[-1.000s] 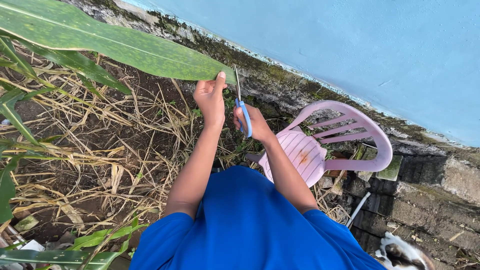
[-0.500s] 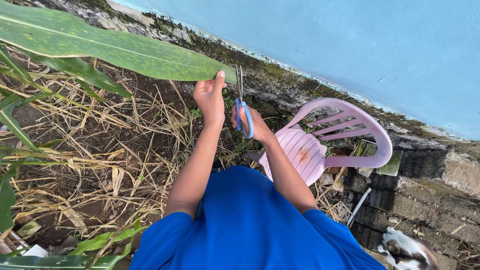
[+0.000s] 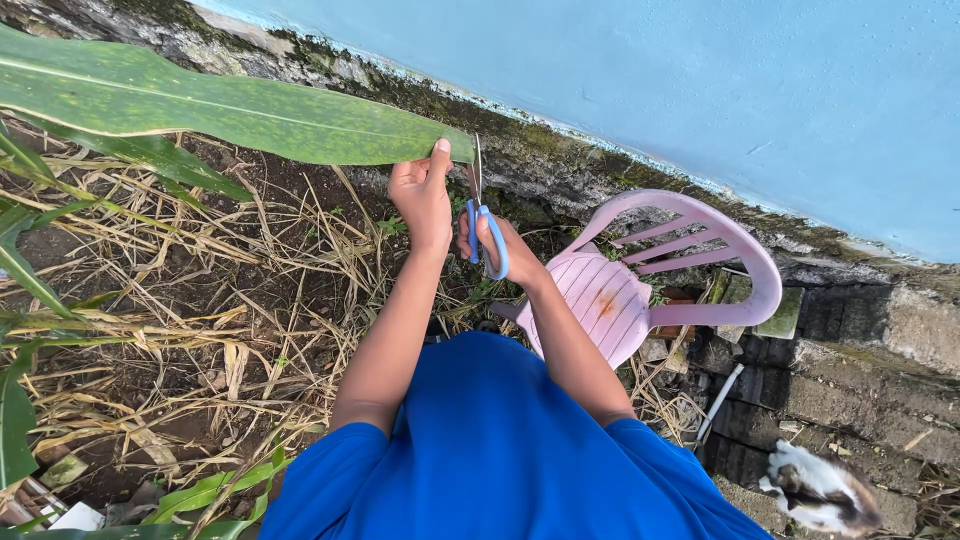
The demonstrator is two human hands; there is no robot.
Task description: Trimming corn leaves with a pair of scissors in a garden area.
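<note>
The person wears a bright blue short-sleeved shirt, plain and unmarked, filling the near part of the scene; its sleeves end above the elbows; both forearms are bare; the left hand and right hand carry no gloves, rings or watch.

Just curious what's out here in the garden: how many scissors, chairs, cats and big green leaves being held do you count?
Scissors, blue-handled, in the right hand: 1
Pink plastic chair: 1
Cat: 1
Big leaf held by the left hand: 1
Total: 4
</note>
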